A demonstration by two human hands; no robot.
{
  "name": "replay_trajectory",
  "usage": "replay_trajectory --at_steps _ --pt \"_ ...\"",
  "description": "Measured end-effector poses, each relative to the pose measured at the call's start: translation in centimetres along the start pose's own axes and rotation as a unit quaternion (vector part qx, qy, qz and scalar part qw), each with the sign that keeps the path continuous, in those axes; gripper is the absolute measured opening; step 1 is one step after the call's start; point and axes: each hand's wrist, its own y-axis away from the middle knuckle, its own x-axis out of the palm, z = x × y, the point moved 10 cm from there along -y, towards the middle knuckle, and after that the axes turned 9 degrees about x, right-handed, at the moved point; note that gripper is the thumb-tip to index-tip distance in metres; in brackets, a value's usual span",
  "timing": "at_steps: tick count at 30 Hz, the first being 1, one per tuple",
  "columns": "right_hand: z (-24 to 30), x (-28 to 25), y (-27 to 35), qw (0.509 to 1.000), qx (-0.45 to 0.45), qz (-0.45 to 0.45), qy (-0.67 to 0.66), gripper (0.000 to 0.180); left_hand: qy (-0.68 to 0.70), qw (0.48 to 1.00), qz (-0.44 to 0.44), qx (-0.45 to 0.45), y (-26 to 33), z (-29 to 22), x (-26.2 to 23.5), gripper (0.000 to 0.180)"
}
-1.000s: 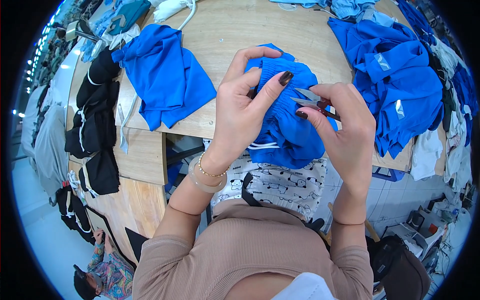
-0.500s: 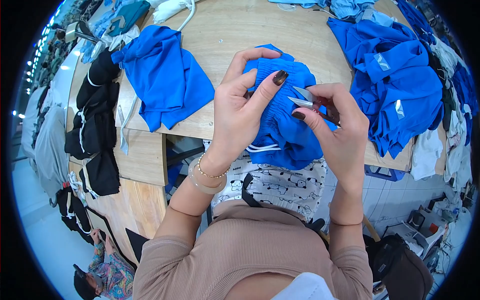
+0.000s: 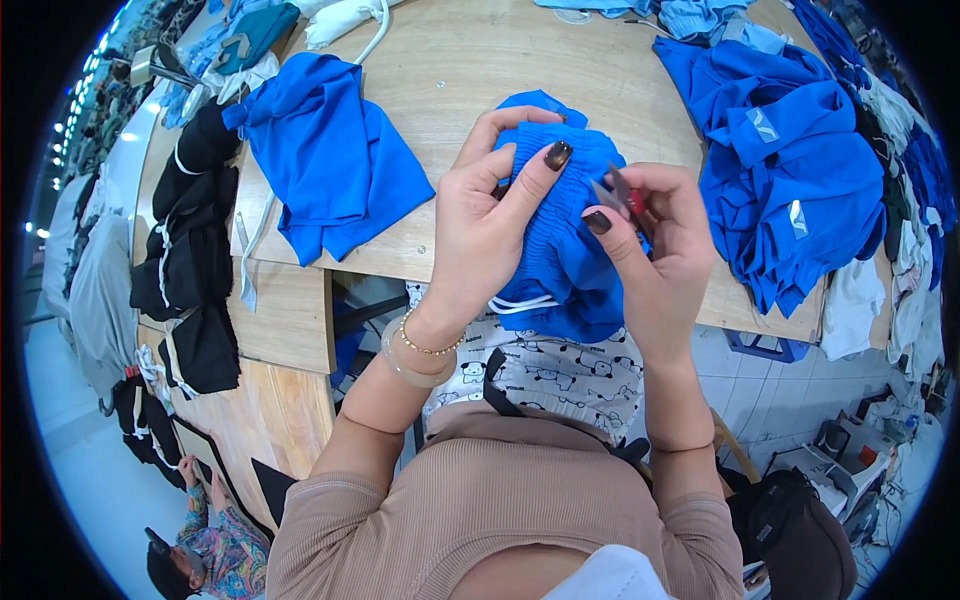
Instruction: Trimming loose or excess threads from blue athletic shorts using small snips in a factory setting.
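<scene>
A blue garment with a gathered elastic waistband [image 3: 556, 200] hangs over the near table edge, above my lap. My left hand [image 3: 492, 205] pinches the waistband, thumb on top and fingers behind it. White drawcord [image 3: 524, 303] shows at the garment's lower left. My right hand [image 3: 655, 235] is closed around small thread snips [image 3: 622, 192] with red on the handle. The blades point up and left, just beside the waistband's right side. Whether they touch the cloth I cannot tell.
On the wooden table [image 3: 460, 60], a blue garment [image 3: 330, 160] lies at left and a heap of blue garments [image 3: 790, 170] at right. Tied black bundles [image 3: 190, 250] line the left edge. A person [image 3: 205, 545] is at lower left; a dark chair [image 3: 800, 540] stands at lower right.
My right hand has moved slightly left, and the snips have turned to point more upward. My left hand keeps its pinch on the waistband, which has shifted only slightly.
</scene>
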Motion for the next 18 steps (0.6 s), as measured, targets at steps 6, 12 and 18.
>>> replay_trajectory --at_steps 6,12,18 --pt "2.2 -1.2 -0.3 0.996 -0.027 -0.003 0.088 0.032 -0.028 0.999 -0.005 -0.041 0.9 1.3 -0.4 0.019" --pt "3.2 1.1 0.2 0.968 -0.17 -0.018 0.182 0.023 -0.013 0.999 -0.004 -0.035 0.6 0.9 0.2 0.018" --pt "1.3 0.5 -1.1 0.98 -0.113 -0.023 0.164 0.019 -0.128 0.99 0.008 0.061 0.8 0.5 0.3 0.017"
